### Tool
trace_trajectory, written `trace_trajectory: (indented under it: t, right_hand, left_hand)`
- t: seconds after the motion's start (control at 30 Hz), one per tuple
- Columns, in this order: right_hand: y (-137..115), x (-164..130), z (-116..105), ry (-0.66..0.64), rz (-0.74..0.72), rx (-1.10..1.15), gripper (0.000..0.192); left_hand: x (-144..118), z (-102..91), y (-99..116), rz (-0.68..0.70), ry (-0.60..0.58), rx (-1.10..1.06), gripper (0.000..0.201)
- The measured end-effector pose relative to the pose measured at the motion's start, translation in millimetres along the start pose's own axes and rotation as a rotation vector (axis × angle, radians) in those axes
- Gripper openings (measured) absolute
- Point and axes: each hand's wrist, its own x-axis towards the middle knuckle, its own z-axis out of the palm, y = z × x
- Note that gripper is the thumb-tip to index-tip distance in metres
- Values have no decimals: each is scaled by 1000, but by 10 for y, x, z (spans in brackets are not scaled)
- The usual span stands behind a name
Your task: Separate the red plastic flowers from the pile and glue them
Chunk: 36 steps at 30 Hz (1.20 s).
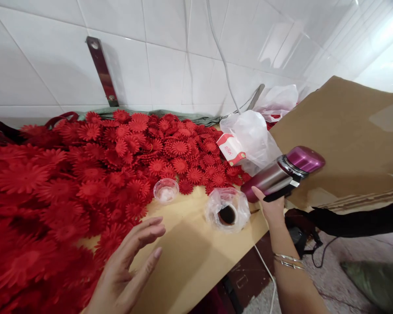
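Observation:
My right hand (271, 208) grips a purple and silver thermos (271, 176) by its lower part; its purple lid is on and points up to the right. The thermos tilts over the table's right side. My left hand (134, 261) hovers above the yellow tabletop (180, 248), fingers apart and holding nothing. Between the hands sits a roll wrapped in clear plastic (227, 210), its dark core opening facing up. A small clear plastic cup (166, 190) with whitish contents stands beyond my left fingertips. A big heap of red flower-shaped pieces (118, 161) spreads over the left and back.
A red and white box (231, 149) leans by a white plastic bag (253, 135) at the back. A large brown cardboard sheet (340, 139) stands at the right. A white cable (265, 266) hangs below the table's front edge. The tiled wall (163, 74) closes the back.

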Motion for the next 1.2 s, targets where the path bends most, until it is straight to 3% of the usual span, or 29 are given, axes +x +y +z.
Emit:
trace_trajectory:
  t: [0.2,0.3,0.4,0.5,0.57,0.6,0.7,0.83,0.9,1.03,1.1,1.2]
  right_hand:
    - [-86,-226,-175,24,13,24,106]
    - [-130,-642,-252,164,11,43,79]
    - [-214,-1094,-258,240,32,32,48]
    - [-355,-1315,-215,159,3,13,33]
    - [-467,-1290,-183,63,-112,-40,28]
    - [-523,-1238,-168,14,-184,-66,27]
    - [-676,-1011,-118,-133,-354,-96,33]
    - [-822,-721,-8,-352,-495,-95,47]
    - [-868,-639,31,-399,-553,-92,43]
    - [-882,-717,-94,-254,-542,-88,19]
    - [-826,-878,-268,-179,-496,-98,17]
    - [-637,-1185,-547,-176,-470,-147,16]
  left_hand:
    - [-90,-70,-72,93,-54,132,25]
    - [-40,35,-32,128,-59,113,24]
    - [181,335,112,174,-78,29,28]
    - [567,737,335,181,-84,51,46]
    - [840,964,462,177,-73,137,61]
    - [955,1045,504,190,-86,173,57]
    - [1144,1138,523,255,-114,128,14]
    - [1030,1018,440,454,-67,-69,9]
    - [888,954,427,537,-93,-126,9]
    - [583,946,434,696,-211,-147,10]
    - [453,987,408,791,-312,-67,14]
    - [318,1045,325,954,-469,123,26]
